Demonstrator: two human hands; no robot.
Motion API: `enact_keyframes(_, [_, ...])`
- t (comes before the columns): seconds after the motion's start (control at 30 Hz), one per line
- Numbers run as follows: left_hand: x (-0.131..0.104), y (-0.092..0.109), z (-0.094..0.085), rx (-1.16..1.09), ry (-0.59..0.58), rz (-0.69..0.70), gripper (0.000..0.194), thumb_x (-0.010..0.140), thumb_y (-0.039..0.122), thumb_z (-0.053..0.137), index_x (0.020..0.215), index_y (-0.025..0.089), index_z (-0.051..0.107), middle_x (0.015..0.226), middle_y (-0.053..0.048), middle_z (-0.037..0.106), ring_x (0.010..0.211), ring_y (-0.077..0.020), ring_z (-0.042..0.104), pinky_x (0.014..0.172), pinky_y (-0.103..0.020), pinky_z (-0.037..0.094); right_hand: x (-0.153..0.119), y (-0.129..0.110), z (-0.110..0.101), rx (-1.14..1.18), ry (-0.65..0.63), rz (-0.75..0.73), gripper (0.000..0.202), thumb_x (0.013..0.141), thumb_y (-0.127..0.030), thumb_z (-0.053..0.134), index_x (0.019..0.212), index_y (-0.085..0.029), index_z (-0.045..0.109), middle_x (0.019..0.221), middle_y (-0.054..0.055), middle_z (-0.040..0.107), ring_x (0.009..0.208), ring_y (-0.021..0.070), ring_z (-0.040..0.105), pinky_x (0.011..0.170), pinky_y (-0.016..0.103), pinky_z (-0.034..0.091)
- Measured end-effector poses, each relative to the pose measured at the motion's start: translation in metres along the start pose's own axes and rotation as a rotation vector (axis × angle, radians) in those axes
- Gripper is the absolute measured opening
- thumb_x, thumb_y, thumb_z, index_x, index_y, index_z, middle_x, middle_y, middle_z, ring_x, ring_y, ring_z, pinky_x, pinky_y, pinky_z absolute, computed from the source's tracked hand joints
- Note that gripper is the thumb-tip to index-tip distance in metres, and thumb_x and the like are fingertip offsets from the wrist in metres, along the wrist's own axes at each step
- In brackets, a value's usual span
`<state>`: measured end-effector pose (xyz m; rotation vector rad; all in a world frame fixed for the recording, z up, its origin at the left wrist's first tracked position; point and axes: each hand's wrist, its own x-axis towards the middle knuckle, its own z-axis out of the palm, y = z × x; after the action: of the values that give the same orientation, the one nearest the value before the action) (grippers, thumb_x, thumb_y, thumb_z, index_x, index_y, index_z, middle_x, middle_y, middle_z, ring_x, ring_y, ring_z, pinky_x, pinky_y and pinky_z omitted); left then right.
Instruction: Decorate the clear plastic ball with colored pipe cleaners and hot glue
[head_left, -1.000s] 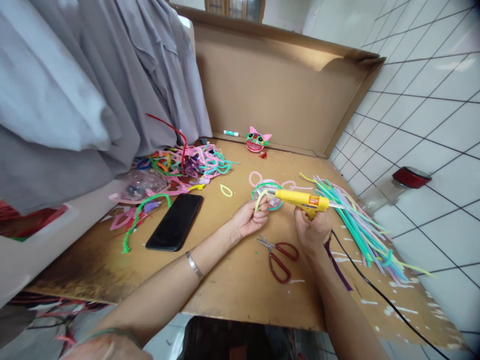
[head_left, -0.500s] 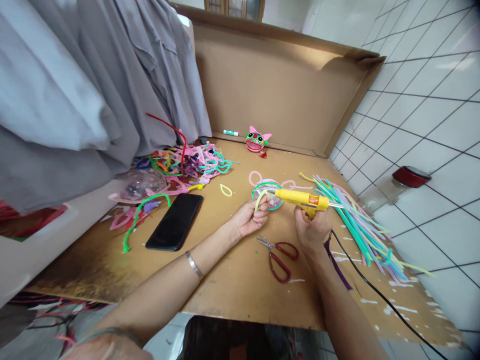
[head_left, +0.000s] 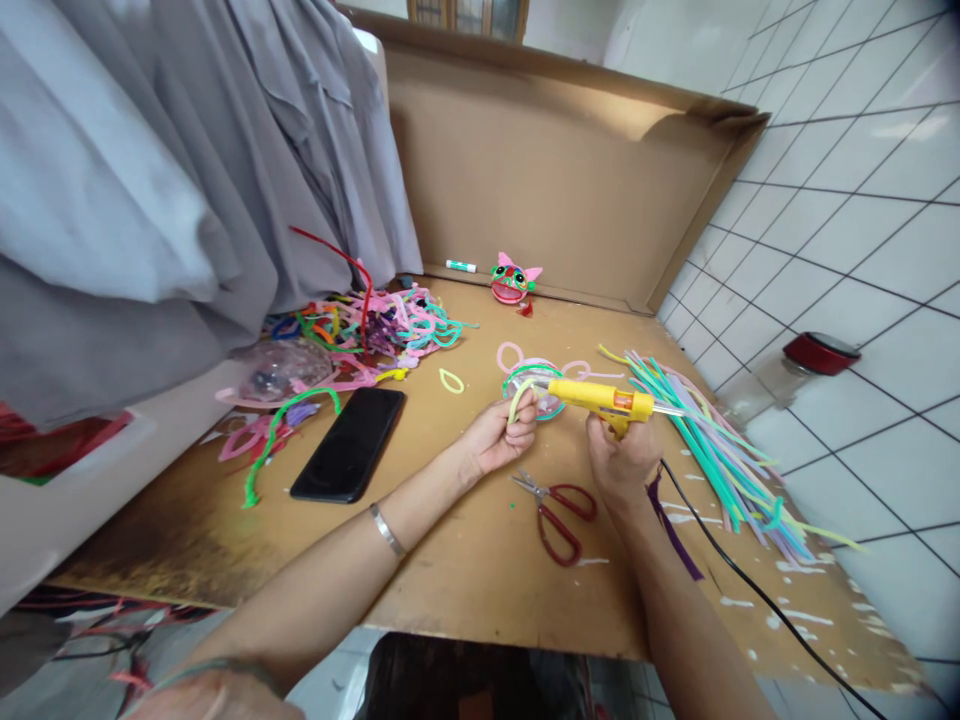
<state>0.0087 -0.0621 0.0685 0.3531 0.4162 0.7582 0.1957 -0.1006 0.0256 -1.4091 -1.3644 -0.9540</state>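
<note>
Pinched in my left hand (head_left: 504, 434) is a pale yellow-green pipe cleaner (head_left: 516, 402), curved over at its top. My right hand (head_left: 625, 455) is wrapped round the handle of a yellow glue gun (head_left: 600, 396), whose nozzle points left and meets the pipe cleaner near my left fingertips. Behind the nozzle lies a clear round piece edged with green and pink pipe cleaners (head_left: 553, 378), partly hidden. Red-handled scissors (head_left: 559, 525) rest partly open on the table below my hands. A small yellow loop (head_left: 451, 381) lies to the left.
A black phone (head_left: 349, 445) lies left, near a tangled pipe cleaner heap (head_left: 397, 325). On the right are straight pipe cleaners (head_left: 705, 450), a red-lidded jar (head_left: 821, 353) and the gun's black cord (head_left: 750, 580). A pink-eared figure (head_left: 512, 280) sits by the cardboard (head_left: 540, 170).
The rear of the glue gun and my right hand have shifted very slightly left. My left hand stays almost still with the pipe cleaner.
</note>
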Motion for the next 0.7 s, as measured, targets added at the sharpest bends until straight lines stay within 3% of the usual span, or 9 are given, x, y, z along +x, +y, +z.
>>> enact_keyframes(0.17, [0.0002, 0.0009, 0.0001, 0.001, 0.0, 0.008, 0.025, 0.098, 0.013, 0.046, 0.073, 0.014, 0.048, 0.053, 0.01, 0.033, 0.034, 0.0002, 0.024, 0.033, -0.008, 0.019, 0.0022, 0.0014, 0.0011, -0.029, 0.055, 0.067, 0.013, 0.085, -0.032, 0.06, 0.087, -0.021, 0.054, 0.068, 0.001, 0.053, 0.06, 0.0192, 0.054, 0.057, 0.03, 0.041])
enact_keyframes(0.33, [-0.001, 0.0019, 0.0012, 0.027, -0.006, 0.018, 0.026, 0.098, 0.012, 0.044, 0.072, 0.014, 0.048, 0.051, 0.01, 0.033, 0.033, -0.0002, 0.024, 0.033, -0.008, 0.019, 0.0001, -0.0018, 0.0005, -0.044, 0.032, 0.021, 0.012, 0.085, -0.031, 0.059, 0.089, -0.02, 0.055, 0.067, 0.001, 0.054, 0.06, 0.0186, 0.054, 0.056, 0.029, 0.042])
enact_keyframes(0.47, [0.0, -0.0017, -0.0014, 0.11, -0.037, 0.063, 0.024, 0.097, 0.015, 0.049, 0.073, 0.013, 0.052, 0.049, 0.009, 0.04, 0.032, 0.0002, 0.026, 0.034, -0.009, 0.022, 0.0001, -0.0025, -0.0004, -0.072, -0.008, 0.037, 0.013, 0.086, -0.032, 0.058, 0.09, -0.02, 0.056, 0.068, 0.001, 0.054, 0.061, 0.0189, 0.054, 0.057, 0.029, 0.042])
enact_keyframes(0.7, [0.0049, -0.0034, -0.0076, 0.214, -0.074, 0.154, 0.02, 0.093, 0.026, 0.062, 0.078, 0.014, 0.055, 0.05, 0.005, 0.053, 0.033, -0.0023, 0.036, 0.036, -0.012, 0.029, -0.001, 0.0031, 0.0022, -0.086, 0.046, 0.081, 0.015, 0.082, -0.033, 0.06, 0.086, -0.02, 0.054, 0.066, 0.0, 0.051, 0.059, 0.0182, 0.052, 0.056, 0.029, 0.042])
